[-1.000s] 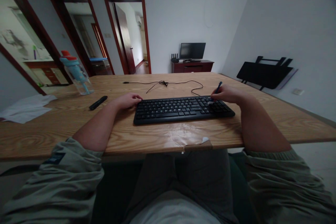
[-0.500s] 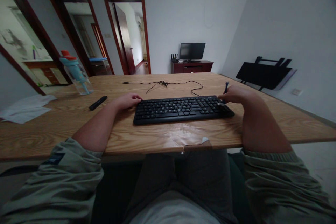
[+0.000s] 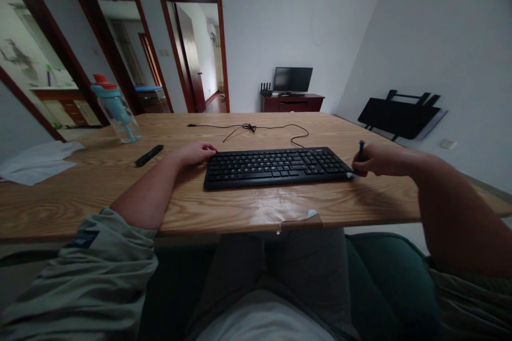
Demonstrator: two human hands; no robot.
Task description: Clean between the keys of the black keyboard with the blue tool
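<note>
Head view: the keyboard (image 3: 272, 166) lies flat on the wooden table (image 3: 224, 210), in front of the person and set back from the near edge. The left hand (image 3: 196, 153) rests on the table with its fingertips at the keyboard's far left corner; its fingers are bent and close together, and I cannot tell whether they grip the corner or only touch it. The right hand (image 3: 374, 160) is at the keyboard's right end, its fingers closed around a slim blue tool (image 3: 361, 149). The tool stands nearly upright, its top showing above the fingers, and a pale tip shows low down by the keyboard's right edge; whether it touches is too small to tell. A thin black cable (image 3: 248, 128), bunched midway, lies beyond the keyboard. Left of the left hand is a black bar (image 3: 149, 155), with a red-lidded bottle (image 3: 117, 109) upright behind it and white paper (image 3: 40, 164) farther left. Across the room, a screen (image 3: 293, 79) stands on a dark red cabinet (image 3: 296, 104).
</note>
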